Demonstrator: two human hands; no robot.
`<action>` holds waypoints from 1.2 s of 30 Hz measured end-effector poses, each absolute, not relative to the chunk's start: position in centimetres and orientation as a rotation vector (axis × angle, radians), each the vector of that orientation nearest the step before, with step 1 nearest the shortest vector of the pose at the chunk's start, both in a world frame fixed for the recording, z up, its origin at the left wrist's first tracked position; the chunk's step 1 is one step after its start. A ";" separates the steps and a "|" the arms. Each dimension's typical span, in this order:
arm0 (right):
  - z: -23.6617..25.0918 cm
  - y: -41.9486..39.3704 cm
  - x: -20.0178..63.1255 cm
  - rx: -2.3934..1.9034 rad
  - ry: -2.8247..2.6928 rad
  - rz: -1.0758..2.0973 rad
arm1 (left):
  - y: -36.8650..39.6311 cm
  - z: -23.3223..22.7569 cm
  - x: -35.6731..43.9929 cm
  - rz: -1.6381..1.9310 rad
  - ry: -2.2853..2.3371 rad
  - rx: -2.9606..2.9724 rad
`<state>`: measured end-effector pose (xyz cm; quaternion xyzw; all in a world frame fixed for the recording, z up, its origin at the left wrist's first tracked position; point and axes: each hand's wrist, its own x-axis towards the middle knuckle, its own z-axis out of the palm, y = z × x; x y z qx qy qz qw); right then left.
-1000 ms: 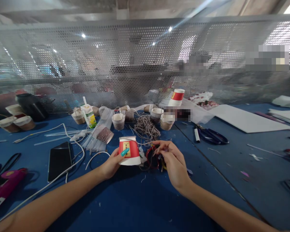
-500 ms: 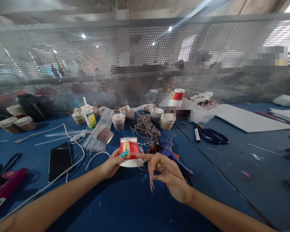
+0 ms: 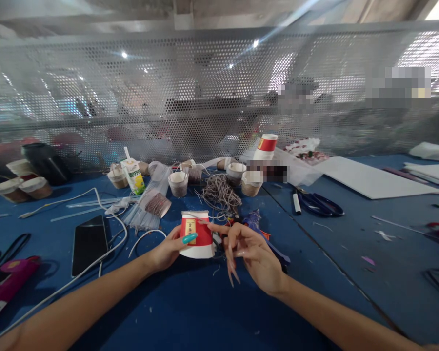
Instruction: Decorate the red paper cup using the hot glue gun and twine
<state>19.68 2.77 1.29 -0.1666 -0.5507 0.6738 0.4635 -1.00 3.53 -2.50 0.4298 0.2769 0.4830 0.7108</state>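
A blue desk (image 3: 190,312) fills the lower view, backed by a perforated metal screen (image 3: 205,92) that runs across its far edge. A white sheet (image 3: 369,181) lies flat at the right, well apart from the hands. A black phone (image 3: 89,238) lies at the left with a white cable (image 3: 95,263) curving around it. A loose heap of brown cord (image 3: 221,192) sits past the hands, and a row of small cord-wrapped cups (image 3: 178,183) stands behind it near a small drink carton (image 3: 132,175). Dark-handled scissors (image 3: 320,204) lie to the right of the cord. A blue glue gun (image 3: 258,229) lies just behind the right hand.

The red and white paper cup (image 3: 196,235) stands upside down on the desk at the centre, with a thin strand of cord across its upturned base. The left hand (image 3: 166,251) grips the cup from its left side, fingers clamped on its wall. The right hand (image 3: 254,256) is just beside the cup on its right, its fingers apart and holding nothing, the forefinger reaching to the cup's upper edge.
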 end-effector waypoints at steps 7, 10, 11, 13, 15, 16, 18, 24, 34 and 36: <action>2.1 3.0 19.6 -0.529 -1.237 1.582 | 3.6 -2.6 -1.2 1.050 0.628 0.919; 2.2 3.3 19.7 -0.587 -1.167 1.505 | 3.5 -2.2 -1.1 1.058 0.637 0.894; 2.2 3.4 19.7 -0.609 -1.153 1.475 | 3.4 -2.0 -1.0 1.058 0.638 0.885; 2.2 3.4 19.8 -0.642 -1.136 1.411 | 3.3 -1.9 -0.9 1.057 0.620 0.883; 2.2 3.3 19.9 -0.637 -1.141 1.350 | 3.3 -1.9 -0.8 1.060 0.588 0.897; 2.2 3.2 19.9 -0.618 -1.157 1.328 | 3.4 -1.9 -0.8 1.064 0.581 0.907; 2.1 2.8 19.9 -0.563 -1.221 1.333 | 3.5 -2.1 -0.8 1.059 0.584 0.936; 1.1 2.2 20.0 -0.478 -1.514 1.538 | 3.6 -2.5 -1.1 1.070 0.607 0.962; 1.6 2.8 19.9 -0.492 -1.391 1.495 | 3.3 -1.6 -0.8 1.008 0.568 0.972; 1.9 2.9 19.8 -0.512 -1.348 1.468 | 3.4 -1.6 -0.9 1.004 0.565 0.969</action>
